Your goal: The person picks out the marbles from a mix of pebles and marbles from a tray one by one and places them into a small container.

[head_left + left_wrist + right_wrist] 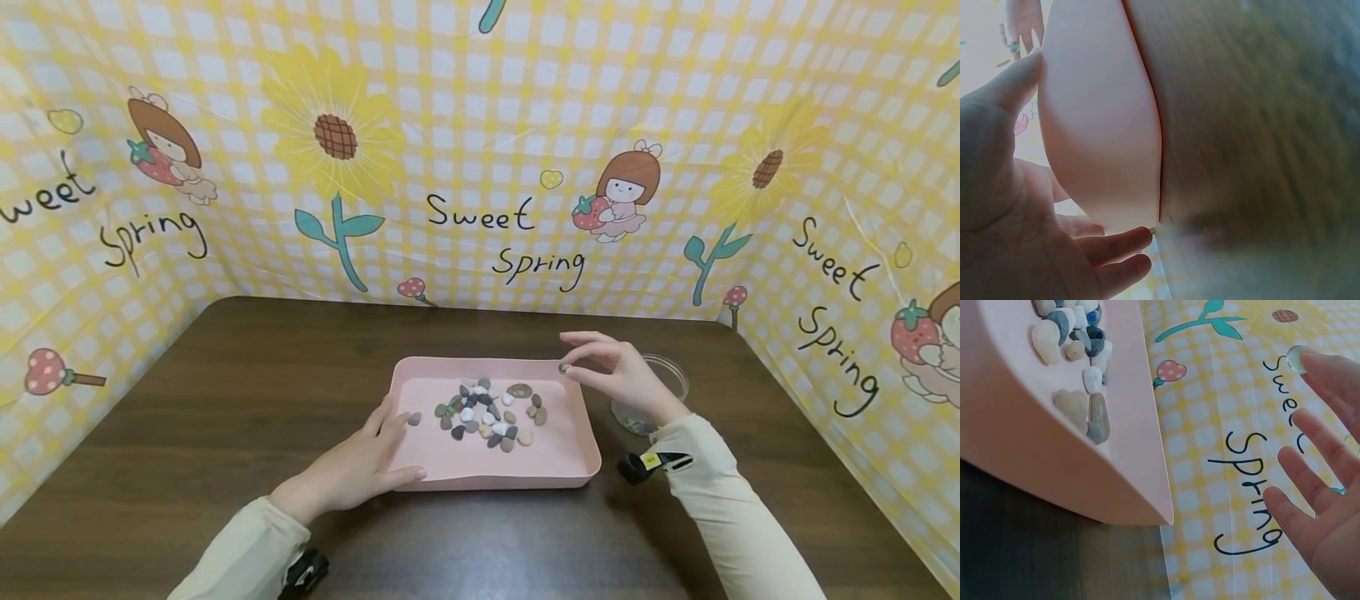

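A pink tray (480,462) holds many small stones (495,429) in grey, white, tan and black. At its near left corner my left hand (352,471) grips the tray, thumb at the near rim and fingers along the left wall, as the left wrist view also shows. One grey stone (415,418) lies apart by those fingers. Above the tray's far right corner my right hand (618,375) pinches a clear greenish glass marble (1296,360) between thumb and index finger. The other fingers are spread.
A clear round jar (667,367) with small greenish pieces at its bottom stands right of the tray, partly hidden by the right hand and wrist. All of it is on a dark wooden table (300,350), with a yellow checked cloth (465,108) hanging behind and at the sides.
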`<state>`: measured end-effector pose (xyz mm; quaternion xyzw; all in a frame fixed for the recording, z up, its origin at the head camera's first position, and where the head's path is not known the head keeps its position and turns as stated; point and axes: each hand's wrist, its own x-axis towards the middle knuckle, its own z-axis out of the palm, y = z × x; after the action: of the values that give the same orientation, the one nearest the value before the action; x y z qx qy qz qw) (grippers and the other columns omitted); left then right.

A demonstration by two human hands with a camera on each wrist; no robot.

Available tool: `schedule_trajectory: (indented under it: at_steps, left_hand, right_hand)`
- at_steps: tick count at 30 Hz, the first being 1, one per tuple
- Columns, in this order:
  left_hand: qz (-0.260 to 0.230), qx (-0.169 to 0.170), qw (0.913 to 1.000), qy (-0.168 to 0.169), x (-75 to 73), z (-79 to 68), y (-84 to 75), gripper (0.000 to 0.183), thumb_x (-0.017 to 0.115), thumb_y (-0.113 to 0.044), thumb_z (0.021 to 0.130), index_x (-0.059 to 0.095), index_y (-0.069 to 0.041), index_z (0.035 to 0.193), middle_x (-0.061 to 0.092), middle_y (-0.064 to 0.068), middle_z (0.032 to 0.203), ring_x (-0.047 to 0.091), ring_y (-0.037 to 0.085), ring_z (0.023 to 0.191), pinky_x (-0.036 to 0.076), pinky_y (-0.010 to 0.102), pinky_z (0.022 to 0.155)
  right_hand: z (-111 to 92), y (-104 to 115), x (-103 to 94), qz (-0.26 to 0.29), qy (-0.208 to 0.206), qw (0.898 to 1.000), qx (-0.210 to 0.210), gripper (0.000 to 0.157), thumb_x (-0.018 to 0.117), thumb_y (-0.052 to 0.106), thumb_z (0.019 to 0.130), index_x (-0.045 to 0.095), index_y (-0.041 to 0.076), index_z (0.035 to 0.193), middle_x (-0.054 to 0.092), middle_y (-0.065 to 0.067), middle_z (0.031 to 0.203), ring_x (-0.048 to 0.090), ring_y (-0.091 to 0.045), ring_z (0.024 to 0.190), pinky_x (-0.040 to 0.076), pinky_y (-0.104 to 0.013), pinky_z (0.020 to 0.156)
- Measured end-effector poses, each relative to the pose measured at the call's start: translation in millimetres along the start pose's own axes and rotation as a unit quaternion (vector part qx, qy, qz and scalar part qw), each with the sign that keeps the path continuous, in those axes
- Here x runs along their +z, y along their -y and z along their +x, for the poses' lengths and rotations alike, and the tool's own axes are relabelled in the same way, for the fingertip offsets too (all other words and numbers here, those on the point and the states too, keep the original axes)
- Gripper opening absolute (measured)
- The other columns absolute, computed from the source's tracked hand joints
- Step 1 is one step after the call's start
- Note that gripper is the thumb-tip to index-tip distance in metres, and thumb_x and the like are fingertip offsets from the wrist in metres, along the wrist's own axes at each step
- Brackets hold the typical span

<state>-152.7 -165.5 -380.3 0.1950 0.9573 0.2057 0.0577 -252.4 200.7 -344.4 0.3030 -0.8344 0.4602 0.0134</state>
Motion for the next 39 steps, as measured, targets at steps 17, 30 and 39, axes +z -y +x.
schedule_trajectory:
  at_steps: [17,30,39]
  left_hand:
    - [-0.007,-0.006,0.9999,0.008,-0.1,-1.4,-1.3,0.085,0.056,-0.058,0.085,0.034,0.001,0.142,0.01,0.031,0.152,0.045,0.044,0.126,0.043,0.051,0.096]
    - [0.004,0.002,1.0,-0.007,0.2,0.1,-1.6,0.08,0.057,-0.054,0.086,0.036,0.001,0.141,0.011,0.031,0.152,0.048,0.043,0.123,0.045,0.05,0.094]
    - [0.001,-0.003,1.0,-0.003,-0.7,0.5,-1.9,0.081,0.057,-0.055,0.085,0.036,0.0,0.142,0.011,0.03,0.152,0.047,0.043,0.124,0.045,0.05,0.094]
  right_hand:
    - [-24,-11,-16.7,0.001,-0.078,0.997,-0.007,0.016,0.067,0.007,0.085,0.068,-0.001,0.099,0.054,-0.017,0.132,0.049,0.009,0.113,0.039,-0.008,0.093]
    - [-46,-22,-34.5,0.002,-0.149,0.989,-0.013,0.017,0.064,0.003,0.086,0.067,-0.004,0.1,0.057,0.02,0.121,0.052,0.007,0.113,0.041,-0.008,0.092]
    - [-54,-28,-38.8,-0.001,-0.206,0.979,0.003,0.019,0.065,0.003,0.085,0.065,-0.008,0.1,0.057,0.023,0.115,0.056,0.011,0.104,0.044,-0.007,0.087]
